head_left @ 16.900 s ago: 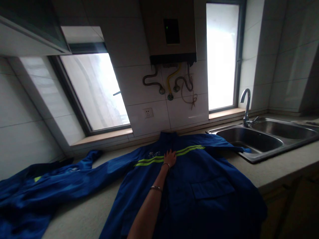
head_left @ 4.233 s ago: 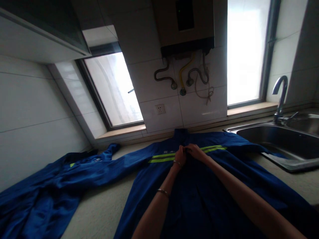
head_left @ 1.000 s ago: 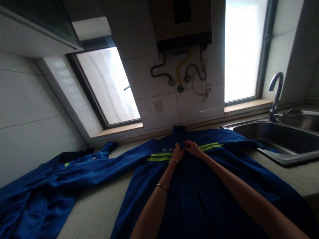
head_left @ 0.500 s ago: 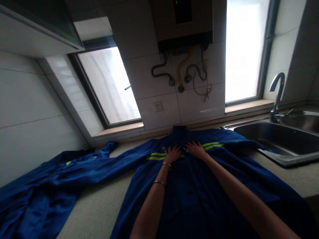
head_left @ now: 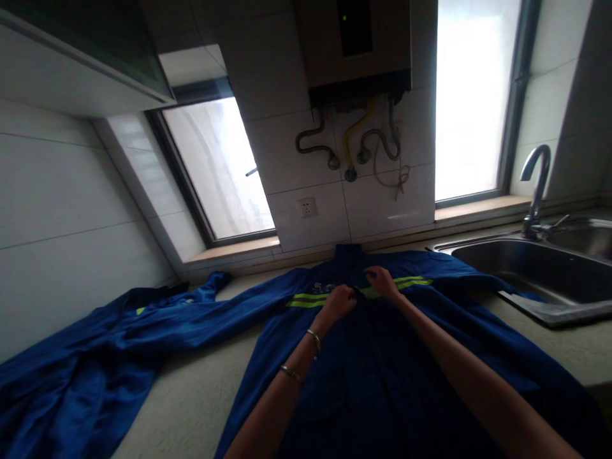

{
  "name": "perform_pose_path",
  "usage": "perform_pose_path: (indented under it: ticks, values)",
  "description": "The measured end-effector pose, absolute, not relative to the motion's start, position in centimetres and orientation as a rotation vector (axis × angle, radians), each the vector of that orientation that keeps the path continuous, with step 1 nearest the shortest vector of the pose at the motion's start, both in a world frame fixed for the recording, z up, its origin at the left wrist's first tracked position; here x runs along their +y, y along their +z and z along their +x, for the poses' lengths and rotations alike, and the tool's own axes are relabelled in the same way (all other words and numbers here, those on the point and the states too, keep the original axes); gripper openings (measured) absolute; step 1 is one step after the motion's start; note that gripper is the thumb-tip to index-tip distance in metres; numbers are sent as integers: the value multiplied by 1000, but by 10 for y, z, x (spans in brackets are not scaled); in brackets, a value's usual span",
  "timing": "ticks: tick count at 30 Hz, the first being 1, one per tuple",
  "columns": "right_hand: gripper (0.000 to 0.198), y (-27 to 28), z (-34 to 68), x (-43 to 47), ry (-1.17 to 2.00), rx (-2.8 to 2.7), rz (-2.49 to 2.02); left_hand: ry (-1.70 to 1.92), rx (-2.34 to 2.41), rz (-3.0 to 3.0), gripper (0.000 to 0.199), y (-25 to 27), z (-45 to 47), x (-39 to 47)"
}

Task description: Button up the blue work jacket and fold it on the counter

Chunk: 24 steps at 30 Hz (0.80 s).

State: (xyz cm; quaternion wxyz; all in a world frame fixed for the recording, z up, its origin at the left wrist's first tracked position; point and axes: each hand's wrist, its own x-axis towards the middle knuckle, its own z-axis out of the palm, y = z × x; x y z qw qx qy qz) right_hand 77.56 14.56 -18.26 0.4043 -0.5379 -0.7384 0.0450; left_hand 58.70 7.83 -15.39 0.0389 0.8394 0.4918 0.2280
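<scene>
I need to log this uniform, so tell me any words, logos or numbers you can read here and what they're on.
Nothing can be read.
Pale chest print on the blue jacket, above its yellow-green stripe: too blurred.
Water heater: only a green light, no digits.
Wall socket: no lettering visible.

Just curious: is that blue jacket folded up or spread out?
Spread out: the blue jacket lies flat on the counter, one sleeve stretched sideways.
</scene>
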Motion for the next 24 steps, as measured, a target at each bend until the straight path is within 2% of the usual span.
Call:
perform_pose_path:
  ticks: [2, 5, 10, 14, 18, 24]
  values:
    - [23, -163, 773, 134, 137, -1835, -1346, 557, 1364, 2574, 14, -149, 581, 68]
    - [14, -141, 765, 100, 171, -1901, -1333, 532, 1157, 2525, 17, -146, 568, 53]
    - [11, -149, 756, 30, 241, -2209, -1357, 598, 972, 2465, 24, -148, 557, 29]
    - [18, -167, 755, -4, 176, -2289, -1519, 624, 1095, 2609, 18, -155, 563, 17]
    - [26, -171, 750, -21, 85, -2266, -1602, 486, 1261, 2788, 18, -164, 574, 10]
    - [17, -171, 753, -19, 208, -2176, -1639, 324, 1306, 2946, 18, -166, 582, -1]
